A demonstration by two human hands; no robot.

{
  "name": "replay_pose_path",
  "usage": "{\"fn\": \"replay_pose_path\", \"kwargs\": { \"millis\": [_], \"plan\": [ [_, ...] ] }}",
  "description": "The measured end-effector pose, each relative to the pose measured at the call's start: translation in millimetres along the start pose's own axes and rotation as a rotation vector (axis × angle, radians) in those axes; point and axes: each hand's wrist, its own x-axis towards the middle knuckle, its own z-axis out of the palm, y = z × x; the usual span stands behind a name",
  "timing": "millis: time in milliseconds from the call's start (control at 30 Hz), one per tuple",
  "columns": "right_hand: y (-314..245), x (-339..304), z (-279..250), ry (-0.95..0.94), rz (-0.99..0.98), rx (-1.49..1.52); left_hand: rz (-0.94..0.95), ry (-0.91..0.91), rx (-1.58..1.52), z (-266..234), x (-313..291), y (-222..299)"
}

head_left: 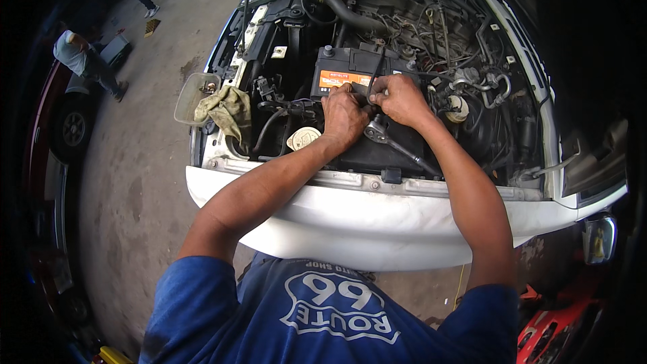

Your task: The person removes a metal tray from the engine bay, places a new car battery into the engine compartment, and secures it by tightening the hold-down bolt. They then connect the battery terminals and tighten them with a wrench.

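Note:
A car battery [328, 65], black with an orange label, sits in the engine bay with both my hands at its front edge. Across its top runs a thin black hold-down bar [379, 62]. My right hand [402, 100] pinches the near end of that bar between thumb and fingers. Beside it, my left hand [344, 118] is closed, its fingertips curled against the battery's front; whatever they grip is hidden. Just below the hands, a metal ratchet wrench [397, 146] rests on a dark surface, its handle pointing toward the front right.
A dirty rag [229, 113] hangs over the edge beside a clear plastic tub [189, 101] of small parts. Left of my wrist is a round pale cap [304, 138]. The white front panel [350, 222] lies under my forearms. Two people stand at far left; a prop rod [249, 0] rises nearby.

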Motion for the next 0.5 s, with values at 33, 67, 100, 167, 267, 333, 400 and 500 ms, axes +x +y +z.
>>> {"fn": "replay_pose_path", "kwargs": {
  "millis": [33, 67, 100, 167, 267, 333, 400, 500],
  "plan": [
    [-2, -2, 0, -0.011, 0.031, -0.03, -0.013, -0.004, -0.015, 1, 0, -1],
    [-4, -4, 1, -0.01, 0.041, -0.056, -0.02, 0.019, -0.028, 2, 0, -2],
    [-5, -5, 1, 0.013, -0.019, -0.062, -0.025, 0.05, -0.039, 4, 1, -3],
    [-7, -7, 2, 0.003, 0.018, -0.072, 0.018, 0.043, -0.046, 7, 2, -6],
    [-13, -9, 3, 0.042, -0.076, -0.188, 0.027, 0.048, -0.033, 7, 1, -6],
    [-17, -12, 2, 0.041, -0.04, -0.194, 0.025, 0.031, -0.008, 2, -1, -3],
    [-20, -12, 1, 0.037, -0.016, -0.13, 0.062, 0.017, -0.013, -5, 0, -2],
    [-21, -11, 2, 0.021, -0.015, -0.234, 0.028, -0.054, -0.074, -21, 9, -7]
  ]
}}
